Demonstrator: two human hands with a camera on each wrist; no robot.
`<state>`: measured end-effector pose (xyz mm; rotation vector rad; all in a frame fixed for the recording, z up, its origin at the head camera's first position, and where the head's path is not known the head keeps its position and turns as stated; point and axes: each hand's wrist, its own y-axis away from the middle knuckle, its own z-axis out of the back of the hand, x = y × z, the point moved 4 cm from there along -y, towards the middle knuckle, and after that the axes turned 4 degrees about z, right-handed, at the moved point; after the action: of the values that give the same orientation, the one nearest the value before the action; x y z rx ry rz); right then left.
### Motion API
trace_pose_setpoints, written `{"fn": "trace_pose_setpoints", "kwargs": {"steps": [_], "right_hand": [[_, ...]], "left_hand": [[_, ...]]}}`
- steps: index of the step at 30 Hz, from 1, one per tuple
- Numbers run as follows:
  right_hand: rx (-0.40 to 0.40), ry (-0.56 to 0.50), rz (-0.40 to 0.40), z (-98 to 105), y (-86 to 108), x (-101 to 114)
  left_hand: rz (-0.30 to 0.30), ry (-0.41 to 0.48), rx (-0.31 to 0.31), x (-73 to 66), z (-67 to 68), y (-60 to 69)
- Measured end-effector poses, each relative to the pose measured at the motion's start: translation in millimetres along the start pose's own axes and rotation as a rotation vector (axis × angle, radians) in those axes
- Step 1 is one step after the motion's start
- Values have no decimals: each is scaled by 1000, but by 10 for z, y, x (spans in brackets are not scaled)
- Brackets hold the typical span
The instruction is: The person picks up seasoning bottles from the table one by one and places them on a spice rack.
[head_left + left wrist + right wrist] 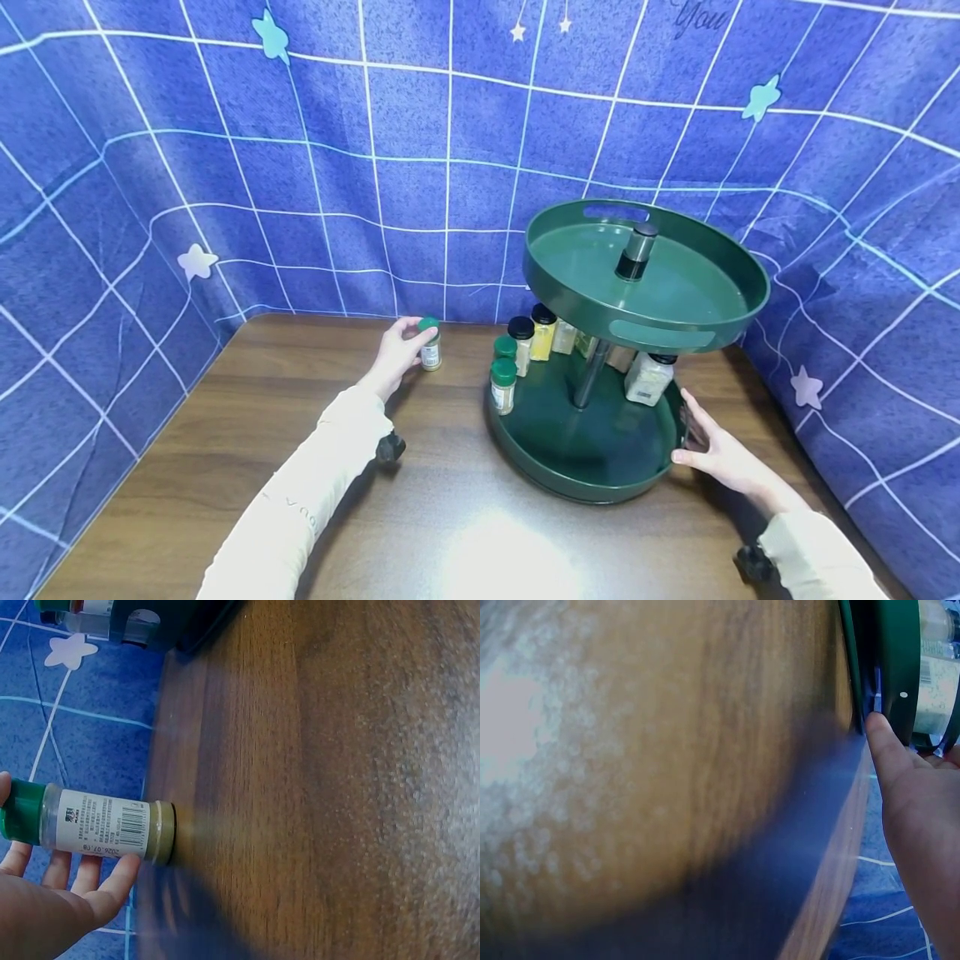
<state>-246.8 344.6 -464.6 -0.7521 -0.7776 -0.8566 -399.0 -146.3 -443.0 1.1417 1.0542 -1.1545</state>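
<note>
My left hand [392,360] holds a spice jar [431,356] with a green lid near the table's back edge. In the left wrist view the jar's white label [101,823] with a barcode faces the camera, and its base is at the tabletop. At the right, my right hand [720,460] grips the lower tier's side on a green two-tier turntable [555,467]. Its thumb [885,742] lies against the outside wall, while the other fingers are partly hidden. Two green-lidded jars [503,386] stand at the lower tier's left rim.
Along the lower tier's back are black-lidded jars, one with yellow contents [543,333]. A larger jar [648,379] leans at its right. The upper tier [585,250] overhangs them. Blue patterned cloth [337,167] hangs behind the wooden table [247,417].
</note>
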Motion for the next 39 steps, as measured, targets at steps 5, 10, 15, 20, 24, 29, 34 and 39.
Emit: {"fn": "trace_pose_setpoints", "kwargs": {"steps": [5, 10, 15, 20, 24, 29, 34, 39], "right_hand": [[-2, 8, -2, -5, 10, -8], [-2, 11, -6, -4, 10, -4], [0, 10, -12, -6, 10, 0], [-1, 15, -11, -4, 9, 7], [-1, 9, -4, -4, 6, 16], [0, 9, 2, -4, 0, 19], [1, 18, -6, 0, 1, 17], [-1, 29, -29, 4, 9, 8]], "left_hand": [[-5, 5, 4, -12, -3, 9], [0, 19, 16, -7, 0, -4], [-1, 15, 28, -5, 18, -18], [-26, -28, 41, -32, 37, -12], [-35, -66, 50, -63, 42, 6], [-40, -112, 79, -99, 35, 31], [-31, -124, 112, -133, 25, 79], [-17, -128, 153, -188, 19, 157]]}}
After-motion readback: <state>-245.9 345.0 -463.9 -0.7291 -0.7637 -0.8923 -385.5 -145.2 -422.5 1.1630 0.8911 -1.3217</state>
